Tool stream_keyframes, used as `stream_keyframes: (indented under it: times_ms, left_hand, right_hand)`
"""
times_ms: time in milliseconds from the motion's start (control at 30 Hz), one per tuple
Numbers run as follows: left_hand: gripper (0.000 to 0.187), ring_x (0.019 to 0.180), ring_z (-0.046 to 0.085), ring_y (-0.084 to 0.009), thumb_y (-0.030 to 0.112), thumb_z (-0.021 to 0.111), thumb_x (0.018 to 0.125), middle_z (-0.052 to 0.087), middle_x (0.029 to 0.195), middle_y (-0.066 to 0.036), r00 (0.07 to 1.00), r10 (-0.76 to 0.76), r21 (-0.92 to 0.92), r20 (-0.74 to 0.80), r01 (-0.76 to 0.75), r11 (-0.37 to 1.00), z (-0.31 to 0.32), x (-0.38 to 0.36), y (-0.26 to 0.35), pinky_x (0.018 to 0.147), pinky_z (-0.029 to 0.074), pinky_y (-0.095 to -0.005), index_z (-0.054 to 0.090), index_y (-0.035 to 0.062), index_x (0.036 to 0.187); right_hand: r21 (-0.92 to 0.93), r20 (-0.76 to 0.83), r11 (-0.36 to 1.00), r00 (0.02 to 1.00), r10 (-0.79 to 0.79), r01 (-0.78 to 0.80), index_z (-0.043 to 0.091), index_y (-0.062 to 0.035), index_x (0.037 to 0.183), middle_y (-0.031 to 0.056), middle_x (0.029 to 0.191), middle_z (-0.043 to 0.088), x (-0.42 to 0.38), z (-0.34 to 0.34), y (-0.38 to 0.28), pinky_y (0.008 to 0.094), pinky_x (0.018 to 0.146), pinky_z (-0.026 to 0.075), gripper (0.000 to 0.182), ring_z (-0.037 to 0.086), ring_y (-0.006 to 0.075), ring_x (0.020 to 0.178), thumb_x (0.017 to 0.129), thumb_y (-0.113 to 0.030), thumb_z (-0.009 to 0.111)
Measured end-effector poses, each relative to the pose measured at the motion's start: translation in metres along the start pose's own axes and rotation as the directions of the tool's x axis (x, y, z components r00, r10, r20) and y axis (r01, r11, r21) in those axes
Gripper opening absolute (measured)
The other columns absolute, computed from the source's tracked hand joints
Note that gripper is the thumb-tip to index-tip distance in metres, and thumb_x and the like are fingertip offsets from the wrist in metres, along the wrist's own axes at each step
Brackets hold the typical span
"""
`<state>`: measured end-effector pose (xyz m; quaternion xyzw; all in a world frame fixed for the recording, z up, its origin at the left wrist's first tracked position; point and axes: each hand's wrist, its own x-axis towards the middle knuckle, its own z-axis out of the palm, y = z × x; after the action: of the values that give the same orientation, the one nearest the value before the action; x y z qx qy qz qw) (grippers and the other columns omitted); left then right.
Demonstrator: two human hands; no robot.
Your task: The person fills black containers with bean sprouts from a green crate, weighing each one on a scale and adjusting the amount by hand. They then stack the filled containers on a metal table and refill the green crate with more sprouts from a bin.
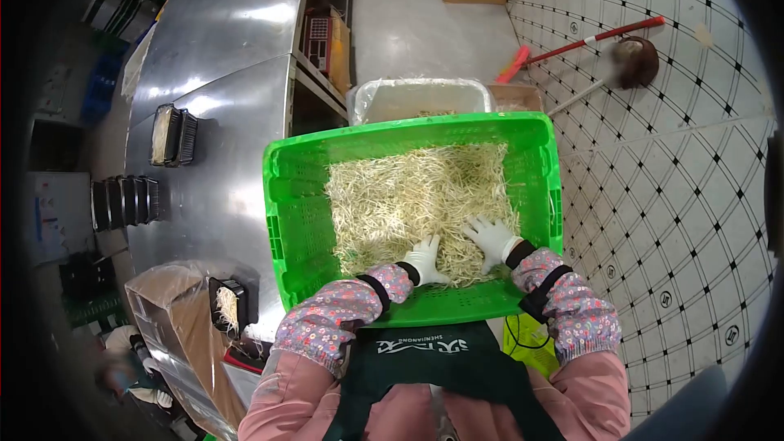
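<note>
- My right hand, fingers spread, touches the pale sprouts near right.
- My left hand, thumb and fingers apart, touches them too, nearer the bulk, which lies far and left.
- Around them, the green crate runs lengthwise left to right.

Overhead light, source out of frame. White glare streaks on my steel worktop; shine on the plastic wrap. Sprouts bright, evenly lit. Left margin dim. Strong fisheye: edges bowed, corners black. Outer left soft; centre fairly sharp.
</note>
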<state>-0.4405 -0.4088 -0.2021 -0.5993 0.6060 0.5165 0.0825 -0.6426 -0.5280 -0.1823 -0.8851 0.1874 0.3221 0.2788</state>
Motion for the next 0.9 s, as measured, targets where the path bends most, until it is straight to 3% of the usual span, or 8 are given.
stream_keyframes:
  times_ms: [100, 200, 233, 367, 500, 600, 767, 900]
  left_hand:
    - [0.135, 0.135, 0.033, -0.0461, 0.048, 0.089, 0.051, 0.026, 0.146, -0.033, 0.992, -0.038, -0.073, -0.117, 0.029, 0.997, 0.011, 0.016, -0.011, 0.109, 0.035, -0.0474, 0.011, -0.0015, 0.15]
    - [0.138, 0.134, 0.035, -0.0458, 0.037, 0.092, 0.048, 0.025, 0.145, -0.035, 0.992, -0.044, -0.292, -0.115, 0.009, 0.956, 0.019, 0.028, -0.015, 0.11, 0.036, -0.0414, 0.007, -0.0011, 0.15]
    - [0.136, 0.132, 0.038, -0.0458, 0.037, 0.091, 0.048, 0.026, 0.145, -0.036, 0.996, -0.063, -0.318, -0.07, 0.037, 0.947, 0.02, 0.032, -0.015, 0.109, 0.037, -0.0413, 0.01, -0.0015, 0.149]
    - [0.128, 0.126, 0.044, -0.0453, 0.04, 0.09, 0.049, 0.028, 0.142, -0.037, 0.998, -0.026, -0.331, 0.054, 0.043, 0.943, 0.033, 0.042, -0.017, 0.107, 0.04, -0.0406, 0.019, -0.0023, 0.146]
    - [0.125, 0.123, 0.045, -0.051, 0.04, 0.09, 0.049, 0.029, 0.137, -0.044, 0.99, -0.075, -0.332, 0.122, 0.112, 0.937, 0.023, 0.037, -0.005, 0.106, 0.041, -0.0428, 0.021, -0.0045, 0.144]
    - [0.138, 0.123, 0.045, -0.0534, 0.032, 0.091, 0.046, 0.022, 0.14, -0.047, 0.995, -0.072, -0.399, -0.066, 0.04, 0.916, 0.066, 0.063, -0.02, 0.103, 0.044, -0.0442, 0.005, 0.003, 0.151]
    - [0.117, 0.109, 0.06, -0.0386, 0.029, 0.085, 0.051, 0.062, 0.115, -0.027, 0.995, -0.099, -0.549, -0.033, 0.064, 0.833, 0.047, 0.065, -0.02, 0.092, 0.05, -0.0414, 0.026, 0.004, 0.148]
    - [0.105, 0.112, 0.059, -0.0373, 0.033, 0.085, 0.052, 0.059, 0.122, -0.027, 0.994, 0.01, -0.586, -0.105, -0.07, 0.807, 0.013, 0.046, -0.039, 0.095, 0.048, -0.039, 0.04, -0.0036, 0.139]
  right_hand:
    - [-0.111, -0.116, 0.991, 0.991, 0.063, -0.076, 0.019, -0.0097, 0.151, 0.0218, 0.152, 0.026, 0.013, -0.011, 0.0, 0.056, 0.109, 0.03, 0.135, 0.028, 0.0414, 0.14, 0.043, -0.047, 0.092]
    - [-0.043, -0.046, 0.995, 0.995, 0.092, -0.094, 0.021, -0.0087, 0.15, 0.0214, 0.151, 0.028, 0.026, -0.013, 0.003, 0.0552, 0.11, 0.03, 0.133, 0.029, 0.0414, 0.139, 0.043, -0.045, 0.092]
    - [-0.077, -0.177, 0.996, 0.984, 0.039, -0.053, 0.029, -0.0069, 0.146, 0.0208, 0.142, 0.041, 0.027, -0.005, 0.004, 0.0512, 0.107, 0.035, 0.122, 0.04, 0.0388, 0.132, 0.047, -0.04, 0.091]
    - [0.004, -0.127, 1.0, 0.992, -0.002, 0.003, 0.042, -0.0057, 0.137, 0.015, 0.119, 0.058, 0.012, -0.003, 0.004, 0.0428, 0.096, 0.043, 0.101, 0.053, 0.0329, 0.114, 0.051, -0.032, 0.089]
    - [-0.056, -0.132, 0.997, 0.99, -0.059, 0.052, 0.038, -0.008, 0.141, 0.0159, 0.126, 0.053, 0.006, -0.005, 0.005, 0.0461, 0.099, 0.041, 0.11, 0.051, 0.0346, 0.118, 0.048, -0.036, 0.089]
    - [-0.21, -0.239, 0.978, 0.968, -0.07, 0.019, 0.037, -0.0099, 0.142, 0.0179, 0.135, 0.049, 0.017, -0.008, 0.006, 0.0496, 0.103, 0.038, 0.111, 0.048, 0.0369, 0.124, 0.047, -0.036, 0.089]
    - [0.046, -0.245, 0.998, 0.969, -0.03, 0.043, 0.051, -0.0063, 0.128, 0.0204, 0.115, 0.062, 0.027, 0.004, 0.026, 0.0449, 0.09, 0.05, 0.085, 0.06, 0.0382, 0.107, 0.053, -0.029, 0.084]
    - [0.064, -0.206, 0.998, 0.978, -0.003, 0.017, 0.056, -0.0042, 0.121, 0.0211, 0.098, 0.067, 0.042, -0.014, 0.022, 0.0462, 0.078, 0.053, 0.071, 0.065, 0.0388, 0.088, 0.06, -0.032, 0.078]
